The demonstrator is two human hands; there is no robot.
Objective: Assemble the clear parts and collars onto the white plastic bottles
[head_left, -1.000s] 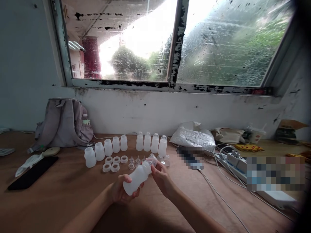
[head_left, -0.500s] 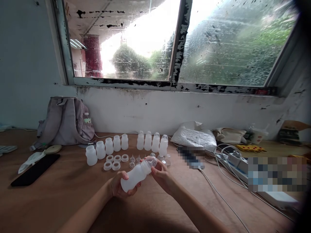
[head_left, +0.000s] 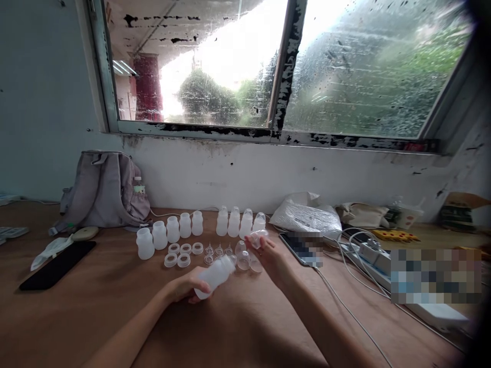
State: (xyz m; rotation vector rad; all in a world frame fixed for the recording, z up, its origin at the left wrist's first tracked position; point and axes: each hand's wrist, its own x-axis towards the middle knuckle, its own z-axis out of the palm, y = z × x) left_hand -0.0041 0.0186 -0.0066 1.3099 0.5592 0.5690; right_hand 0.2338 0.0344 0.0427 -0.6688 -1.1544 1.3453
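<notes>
My left hand [head_left: 191, 287] is wrapped round a frosted baby bottle [head_left: 215, 276], tilted with its neck up to the right. My right hand [head_left: 270, 255] holds a clear bottle cap [head_left: 259, 238] above and to the right of that bottle, apart from it. Just left of my right hand, more clear caps [head_left: 243, 260] stand on the table. Several clear nipples [head_left: 218, 250] and white screw rings [head_left: 184, 259] lie behind the held bottle. Open bottles [head_left: 146, 244] form a row at the left, and capped bottles [head_left: 233, 223] stand at the back, one partly behind my right hand.
A grey backpack [head_left: 103, 189] leans at the back left, near a black pouch [head_left: 57, 266]. To the right are a phone [head_left: 299, 250] with a cable, a silver bubble bag [head_left: 307, 217] and a white power strip [head_left: 437, 309]. A wall with a window rises behind.
My right hand has lifted the cap off the bottle and moved it up and right. The left hand with the bottle has shifted slightly.
</notes>
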